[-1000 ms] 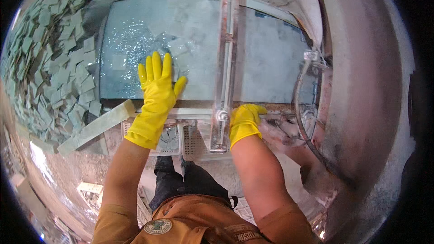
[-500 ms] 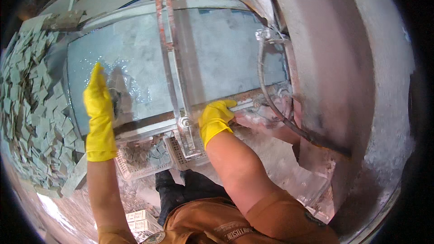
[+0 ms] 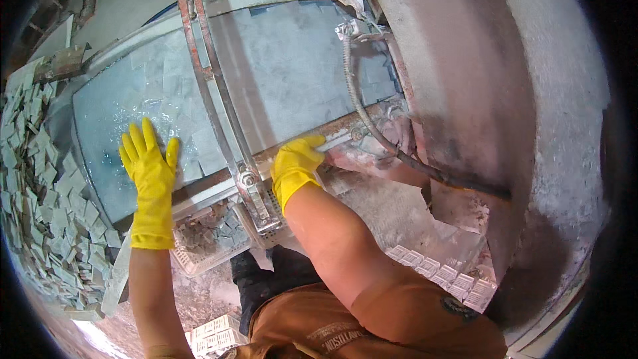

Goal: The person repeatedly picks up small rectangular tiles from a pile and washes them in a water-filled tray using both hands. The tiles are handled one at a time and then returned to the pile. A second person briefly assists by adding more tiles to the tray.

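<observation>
My left hand (image 3: 149, 173), in a yellow rubber glove, lies palm down with its fingers spread on the wet left part of a shallow bed (image 3: 106, 179). Thin pale grey-blue tiles (image 3: 179, 73) cover much of that bed under a watery film. My right hand (image 3: 296, 166), gloved the same, is curled over the front rail (image 3: 340, 138) of the bed. Its fingertips are partly hidden. Between the hands a rusty slotted metal bar (image 3: 222, 103) crosses above the tiles, bolted at the front.
A large heap of broken tile pieces (image 3: 60, 206) is at the left. Below the front rail stands a crate (image 3: 193, 262) holding tile scraps (image 3: 216, 229). A hose (image 3: 372, 133) bends down at the right beside a big curved housing (image 3: 478, 93). White crates (image 3: 458, 282) stand lower right.
My left hand has turned from edge-on to flat, its fingers now spread on the wet surface. The view has shifted, so the bed and bar appear further left. My right hand stays on the rail.
</observation>
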`<state>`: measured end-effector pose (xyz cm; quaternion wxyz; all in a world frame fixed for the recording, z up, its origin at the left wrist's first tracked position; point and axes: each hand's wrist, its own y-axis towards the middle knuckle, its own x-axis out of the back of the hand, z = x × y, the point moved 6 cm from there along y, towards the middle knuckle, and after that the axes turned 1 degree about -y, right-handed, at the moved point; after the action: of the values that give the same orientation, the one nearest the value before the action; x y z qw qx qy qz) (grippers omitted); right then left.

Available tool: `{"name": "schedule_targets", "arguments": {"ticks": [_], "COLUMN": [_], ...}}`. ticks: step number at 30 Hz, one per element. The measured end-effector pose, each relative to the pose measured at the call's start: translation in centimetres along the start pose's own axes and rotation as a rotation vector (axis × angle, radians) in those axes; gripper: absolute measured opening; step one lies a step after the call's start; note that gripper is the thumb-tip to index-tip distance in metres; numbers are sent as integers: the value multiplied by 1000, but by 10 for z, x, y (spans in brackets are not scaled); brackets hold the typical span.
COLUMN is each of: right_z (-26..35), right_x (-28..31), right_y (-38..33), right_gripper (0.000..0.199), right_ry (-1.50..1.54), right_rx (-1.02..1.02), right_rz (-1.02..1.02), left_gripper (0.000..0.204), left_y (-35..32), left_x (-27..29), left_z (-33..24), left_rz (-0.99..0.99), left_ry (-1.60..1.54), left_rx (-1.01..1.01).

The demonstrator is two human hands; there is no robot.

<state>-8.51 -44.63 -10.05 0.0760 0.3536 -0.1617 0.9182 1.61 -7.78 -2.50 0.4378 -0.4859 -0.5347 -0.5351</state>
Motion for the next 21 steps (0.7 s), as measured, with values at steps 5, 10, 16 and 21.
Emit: {"name": "schedule_targets", "arguments": {"ticks": [5,10,16,21], "right_z": [23,6,-19,-8], "right_x": [19,2,-8,57], "right_y": [-31,-12,29,69], "right_gripper": [65,65,55,65], "right_ry": [-108,-60,200,367], "right_rx": [-73,-90,-68,816], "right_rz": [0,-39,418,730], "left_gripper": [87,90,88,84], "left_y": [0,-16,-9,-9], "left_x": [7,3,14,15], "left_z": [-5,-23,-46,-29], "left_rz": [-38,-53,-27,-53], "left_ry": [-14,-28,-88,-74], "left_rx": [0,-24,2,38]}}
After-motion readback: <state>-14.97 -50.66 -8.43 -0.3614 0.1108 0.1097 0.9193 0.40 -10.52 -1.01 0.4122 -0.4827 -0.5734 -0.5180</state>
